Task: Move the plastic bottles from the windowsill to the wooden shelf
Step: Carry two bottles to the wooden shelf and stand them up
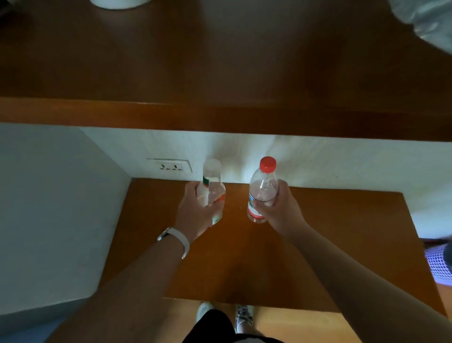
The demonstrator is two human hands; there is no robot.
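Note:
My left hand grips a clear plastic bottle with a pale cap and a green and orange label. My right hand grips a second clear bottle with a red cap and a red and white label. Both bottles are upright, side by side, near the back of a low wooden shelf against the white wall. Whether their bases touch the wood I cannot tell. A white band sits on my left wrist.
A wide wooden ledge overhangs above the shelf, carrying a white round object at the far left and crinkled clear plastic at the right. A wall socket sits left of the bottles. My feet show below the shelf's front edge.

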